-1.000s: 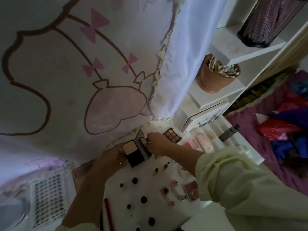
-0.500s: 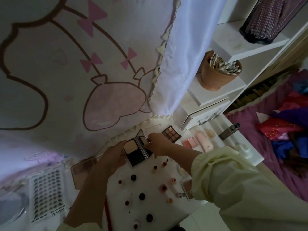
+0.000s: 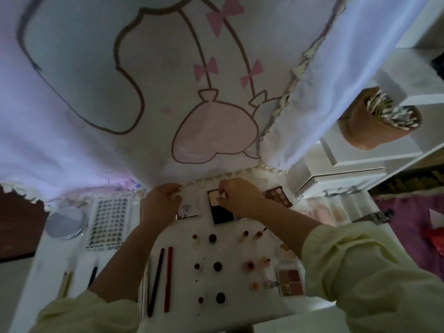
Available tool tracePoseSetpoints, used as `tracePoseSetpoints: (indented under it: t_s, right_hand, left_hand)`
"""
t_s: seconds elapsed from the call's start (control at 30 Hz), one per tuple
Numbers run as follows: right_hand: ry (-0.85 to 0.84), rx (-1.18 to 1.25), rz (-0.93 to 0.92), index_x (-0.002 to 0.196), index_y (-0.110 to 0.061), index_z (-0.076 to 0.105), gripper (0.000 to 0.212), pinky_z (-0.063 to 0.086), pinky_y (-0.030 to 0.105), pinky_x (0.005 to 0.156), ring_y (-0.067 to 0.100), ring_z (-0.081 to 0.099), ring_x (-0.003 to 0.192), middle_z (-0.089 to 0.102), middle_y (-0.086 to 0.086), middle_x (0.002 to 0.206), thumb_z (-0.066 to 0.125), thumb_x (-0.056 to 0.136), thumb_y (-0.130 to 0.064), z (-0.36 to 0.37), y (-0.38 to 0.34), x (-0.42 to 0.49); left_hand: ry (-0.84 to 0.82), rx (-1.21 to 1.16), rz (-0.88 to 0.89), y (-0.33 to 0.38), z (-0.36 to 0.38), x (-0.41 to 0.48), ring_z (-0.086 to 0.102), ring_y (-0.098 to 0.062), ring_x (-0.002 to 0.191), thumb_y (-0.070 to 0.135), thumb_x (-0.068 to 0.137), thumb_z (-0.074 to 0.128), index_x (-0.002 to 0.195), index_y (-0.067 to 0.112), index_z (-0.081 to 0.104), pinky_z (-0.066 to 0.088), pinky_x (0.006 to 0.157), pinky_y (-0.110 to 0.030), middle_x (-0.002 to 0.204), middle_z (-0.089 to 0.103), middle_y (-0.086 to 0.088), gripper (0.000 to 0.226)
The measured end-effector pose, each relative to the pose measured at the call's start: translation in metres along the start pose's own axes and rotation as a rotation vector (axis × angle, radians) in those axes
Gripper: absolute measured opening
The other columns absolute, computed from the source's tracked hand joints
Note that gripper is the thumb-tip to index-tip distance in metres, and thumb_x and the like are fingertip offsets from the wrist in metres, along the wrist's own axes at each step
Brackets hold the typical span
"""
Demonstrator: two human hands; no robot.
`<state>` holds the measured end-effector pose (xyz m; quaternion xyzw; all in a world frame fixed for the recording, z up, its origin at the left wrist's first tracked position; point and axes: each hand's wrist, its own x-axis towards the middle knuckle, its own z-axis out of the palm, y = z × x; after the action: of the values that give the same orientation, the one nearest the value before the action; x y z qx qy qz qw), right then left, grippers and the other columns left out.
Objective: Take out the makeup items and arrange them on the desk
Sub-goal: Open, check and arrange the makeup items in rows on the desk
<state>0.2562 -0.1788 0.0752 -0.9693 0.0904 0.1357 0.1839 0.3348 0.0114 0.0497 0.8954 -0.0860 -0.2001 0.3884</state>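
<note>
Makeup compact (image 3: 222, 213), black, lies on white desk (image 3: 230, 308); right hand (image 3: 240, 199) pinches its far edge. Just left of compact: left hand (image 3: 161, 203) grips pale case (image 3: 189, 209). Behind compact: cartoon-print curtain (image 3: 168, 92). Right of compact: swab pot (image 3: 370, 128) on shelf (image 3: 374, 159).

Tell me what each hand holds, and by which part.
The right hand pinches the black powder compact at its far edge. The left hand is at a corner of the white case; grip cannot be told.

left hand (image 3: 160, 203) curled, right hand (image 3: 241, 197) pinching
</note>
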Motion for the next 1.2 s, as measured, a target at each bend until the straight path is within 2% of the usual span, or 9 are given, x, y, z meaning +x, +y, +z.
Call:
tracePoseSetpoints:
  t_s: [0.07,0.17,0.27,0.43,0.67,0.77,0.87,1.1,1.2]
  right_hand:
    - [-0.060,-0.030,-0.022,0.115,-0.011,0.059,0.030,0.044,0.035,0.092,0.021,0.057,0.098,0.061,0.007,0.114,0.054,0.094,-0.032,0.015,-0.010,0.008]
    - [-0.133,-0.084,-0.029,0.130,-0.015,0.049,0.050,0.043,0.036,0.093,0.025,0.051,0.115,0.052,0.007,0.124,0.063,0.088,-0.039,0.034,-0.023,0.022]
    - [-0.133,-0.165,-0.025,0.137,-0.016,0.042,0.075,0.043,0.038,0.098,0.024,0.040,0.122,0.044,0.007,0.129,0.074,0.077,-0.043,0.043,-0.033,0.037]
    - [-0.198,-0.277,0.002,0.145,-0.020,0.033,0.095,0.034,0.042,0.106,0.027,0.032,0.127,0.036,0.007,0.136,0.080,0.068,-0.050,0.058,-0.043,0.058]
    - [-0.144,-0.330,-0.067,0.138,-0.023,0.044,0.086,0.033,0.037,0.104,0.022,0.034,0.123,0.038,0.003,0.133,0.077,0.067,-0.058,0.062,-0.044,0.073]
    - [-0.123,-0.318,-0.098,0.135,-0.021,0.045,0.082,0.033,0.034,0.101,0.020,0.036,0.120,0.040,0.002,0.131,0.076,0.068,-0.057,0.057,-0.043,0.070]
    - [-0.094,-0.299,-0.113,0.129,-0.018,0.045,0.075,0.034,0.032,0.097,0.018,0.041,0.113,0.047,0.001,0.125,0.073,0.071,-0.054,0.051,-0.042,0.064]
    - [-0.062,-0.246,-0.123,0.139,-0.020,0.044,0.072,0.038,0.033,0.097,0.019,0.048,0.116,0.055,0.001,0.129,0.071,0.077,-0.046,0.029,-0.046,0.047]
    - [0.028,-0.179,-0.151,0.131,-0.021,0.057,0.047,0.044,0.035,0.093,0.020,0.052,0.113,0.061,0.001,0.124,0.065,0.086,-0.036,0.022,-0.051,0.040]
  left_hand:
    - [-0.069,0.171,0.074,-0.022,0.001,0.007,0.066,-0.026,0.087,0.032,0.069,0.058,0.109,0.025,0.070,0.057,0.081,-0.043,0.099,0.072,-0.002,0.042]
    - [-0.156,0.471,0.249,-0.021,-0.005,0.005,0.060,-0.032,0.103,0.042,0.069,0.071,0.110,0.019,0.066,0.045,0.094,-0.036,0.107,0.068,-0.007,0.047]
    - [-0.210,0.642,0.355,-0.025,-0.004,0.016,0.038,-0.028,0.128,0.044,0.072,0.077,0.130,0.021,0.049,0.034,0.099,-0.036,0.129,0.054,0.001,0.068]
    - [-0.325,0.782,0.416,-0.043,-0.006,0.036,0.028,-0.021,0.131,0.053,0.072,0.073,0.140,0.026,0.036,0.031,0.100,-0.034,0.135,0.047,0.008,0.082]
    - [-0.271,0.666,0.551,-0.063,-0.004,0.051,0.035,-0.019,0.122,0.054,0.072,0.068,0.138,0.030,0.042,0.034,0.097,-0.032,0.125,0.055,0.012,0.075]
    - [-0.202,0.588,0.673,-0.067,-0.004,0.053,0.045,-0.024,0.118,0.048,0.068,0.073,0.131,0.020,0.053,0.038,0.097,-0.036,0.116,0.062,0.004,0.072]
    - [-0.171,0.469,0.745,-0.069,-0.004,0.058,0.059,-0.028,0.100,0.036,0.064,0.079,0.119,0.009,0.062,0.048,0.083,-0.036,0.104,0.065,-0.008,0.064]
    - [-0.326,0.155,0.517,-0.050,-0.025,0.049,0.064,-0.010,0.074,0.040,0.066,0.081,0.097,0.022,0.066,0.052,0.062,-0.025,0.084,0.068,0.007,0.039]
    - [-0.377,-0.053,0.277,-0.041,-0.043,0.036,0.070,-0.012,0.073,0.033,0.068,0.085,0.097,0.023,0.073,0.052,0.062,-0.017,0.082,0.074,0.003,0.033]
